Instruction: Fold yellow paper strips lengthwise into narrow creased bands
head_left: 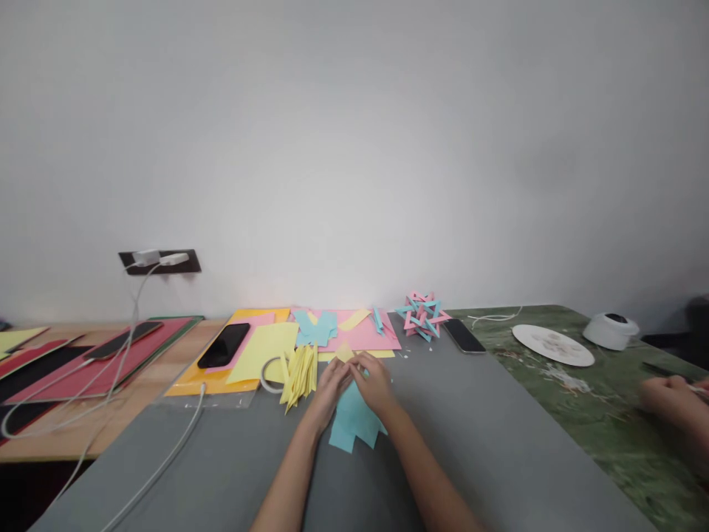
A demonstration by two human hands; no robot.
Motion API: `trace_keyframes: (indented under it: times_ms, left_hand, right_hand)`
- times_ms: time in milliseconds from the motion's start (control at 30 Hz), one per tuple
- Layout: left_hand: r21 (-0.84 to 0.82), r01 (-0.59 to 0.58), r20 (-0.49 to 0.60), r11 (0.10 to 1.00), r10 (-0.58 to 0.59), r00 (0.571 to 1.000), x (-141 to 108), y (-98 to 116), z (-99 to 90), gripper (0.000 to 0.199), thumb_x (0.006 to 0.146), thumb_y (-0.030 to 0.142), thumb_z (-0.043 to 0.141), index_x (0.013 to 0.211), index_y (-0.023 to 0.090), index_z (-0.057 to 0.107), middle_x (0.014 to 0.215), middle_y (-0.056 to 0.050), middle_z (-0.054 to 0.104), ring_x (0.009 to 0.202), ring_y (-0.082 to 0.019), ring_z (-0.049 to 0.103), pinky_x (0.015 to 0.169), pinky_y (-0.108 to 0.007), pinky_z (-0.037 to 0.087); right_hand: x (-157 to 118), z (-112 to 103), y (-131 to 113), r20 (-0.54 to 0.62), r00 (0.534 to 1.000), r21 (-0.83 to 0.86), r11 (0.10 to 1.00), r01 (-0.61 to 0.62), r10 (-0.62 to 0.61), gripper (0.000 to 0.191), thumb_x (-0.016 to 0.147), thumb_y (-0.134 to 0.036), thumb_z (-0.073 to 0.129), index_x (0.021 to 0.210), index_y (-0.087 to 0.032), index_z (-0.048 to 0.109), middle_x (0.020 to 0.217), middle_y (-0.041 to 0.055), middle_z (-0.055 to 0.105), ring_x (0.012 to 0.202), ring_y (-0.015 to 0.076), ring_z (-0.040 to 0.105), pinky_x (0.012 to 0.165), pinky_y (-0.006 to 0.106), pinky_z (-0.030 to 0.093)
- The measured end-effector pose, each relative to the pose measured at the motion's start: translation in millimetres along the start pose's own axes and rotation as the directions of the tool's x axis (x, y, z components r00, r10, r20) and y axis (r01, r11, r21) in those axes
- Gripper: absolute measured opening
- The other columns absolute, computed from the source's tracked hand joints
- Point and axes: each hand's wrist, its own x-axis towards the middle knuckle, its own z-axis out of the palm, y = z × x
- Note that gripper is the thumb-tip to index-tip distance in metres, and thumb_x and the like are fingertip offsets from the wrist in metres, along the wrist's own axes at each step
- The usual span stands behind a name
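Observation:
My left hand (331, 386) and my right hand (374, 380) meet at the middle of the grey table. Between their closed fingers is a small piece of yellow paper (344, 352), partly covered by the fingertips. Under my wrists lie several loose blue paper pieces (354, 423). A bundle of folded yellow paper strips (300, 375) rests just left of my left hand, beside a white ring (269, 375) that may be a tape roll. Beyond my hands, blue paper pieces (315, 329) and a yellow strip lie on pink sheets (382, 336).
A pink and blue folded-paper star model (422, 315) stands near the wall, with a phone (464, 336) beside it. Left are another phone (224, 346), coloured sheets and a white cable (166, 465). Right, another person's hand (673, 403) is near a white plate (552, 345).

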Motion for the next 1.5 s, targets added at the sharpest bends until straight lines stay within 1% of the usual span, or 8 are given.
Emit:
trace_keyframes:
  times_ms: [167,367,500,667,833,1033,1200,1500]
  left_hand:
    - [0.047,-0.011,-0.002,0.999,0.011,1.0,1,6,-5.1,0.037,0.066,0.027,0.057,0.099,0.013,0.052,0.097,-0.013,0.059,0.089,-0.02,0.055,0.079,-0.03,0.04]
    - [0.145,0.074,-0.102,0.987,-0.059,0.993,2,6,-7.2,0.042,0.06,0.033,0.061,0.095,0.011,0.055,0.082,-0.01,0.065,0.073,-0.019,0.06,0.065,-0.028,0.045]
    - [0.182,0.085,-0.098,0.98,-0.068,0.993,1,5,-6.1,0.044,0.062,0.035,0.058,0.1,0.014,0.054,0.084,-0.009,0.064,0.071,-0.017,0.06,0.062,-0.025,0.044]
    - [0.2,0.104,-0.046,0.974,-0.097,0.994,2,5,-6.9,0.048,0.061,0.036,0.059,0.103,0.014,0.052,0.081,-0.01,0.065,0.069,-0.018,0.06,0.06,-0.025,0.043]
    - [0.219,0.132,-0.082,0.967,-0.116,0.99,5,4,-7.8,0.05,0.057,0.034,0.063,0.101,0.012,0.054,0.076,-0.01,0.066,0.062,-0.016,0.059,0.055,-0.022,0.042]
    - [0.291,0.147,-0.055,0.945,-0.137,0.989,7,4,-6.7,0.042,0.057,0.036,0.062,0.09,0.012,0.06,0.073,-0.009,0.066,0.058,-0.016,0.059,0.05,-0.021,0.042]
    - [0.281,0.116,-0.104,0.953,-0.09,0.99,8,3,-6.4,0.035,0.06,0.038,0.059,0.082,0.011,0.063,0.071,-0.009,0.066,0.06,-0.017,0.06,0.052,-0.023,0.044]
    - [0.283,0.106,-0.149,0.953,-0.065,0.987,8,2,-6.2,0.035,0.059,0.036,0.06,0.083,0.01,0.063,0.069,-0.009,0.067,0.057,-0.017,0.06,0.054,-0.024,0.046]
  right_hand:
    - [-2,8,2,-0.03,0.988,0.292,0.947,-0.134,0.149,0.014,0.07,-0.026,0.049,0.073,-0.018,0.059,0.065,0.0006,0.057,0.056,0.0107,0.05,0.049,0.02,0.037]
    - [-5,5,4,-0.123,0.954,0.322,0.92,-0.223,0.275,0.019,0.061,-0.032,0.058,0.072,-0.017,0.06,0.059,-0.0017,0.05,0.049,0.0081,0.041,0.047,0.02,0.036]
    - [-10,12,17,-0.022,0.921,0.447,0.828,-0.339,0.389,0.031,0.059,-0.038,0.059,0.081,-0.015,0.058,0.056,-0.0028,0.048,0.043,0.0065,0.037,0.04,0.018,0.032]
    - [-10,20,25,0.059,0.926,0.475,0.805,-0.355,0.374,0.026,0.062,-0.039,0.056,0.071,-0.015,0.06,0.053,-0.0025,0.049,0.042,0.0066,0.039,0.039,0.018,0.032]
    - [-7,24,27,0.073,0.923,0.53,0.769,-0.356,0.377,0.024,0.066,-0.038,0.053,0.064,-0.015,0.059,0.061,0.0005,0.053,0.048,0.0085,0.046,0.041,0.019,0.036]
    - [-7,20,27,0.03,0.924,0.448,0.822,-0.353,0.381,0.025,0.067,-0.037,0.052,0.055,-0.016,0.056,0.051,-0.0023,0.05,0.045,0.008,0.042,0.042,0.019,0.033]
    - [-5,13,18,-0.015,0.957,0.343,0.9,-0.268,0.291,0.023,0.068,-0.035,0.051,0.054,-0.017,0.057,0.055,-0.0012,0.051,0.047,0.0087,0.043,0.043,0.02,0.033]
    - [-5,13,16,0.013,0.957,0.319,0.906,-0.28,0.291,0.021,0.07,-0.032,0.049,0.057,-0.016,0.055,0.058,-0.001,0.052,0.053,0.0102,0.046,0.048,0.02,0.034]
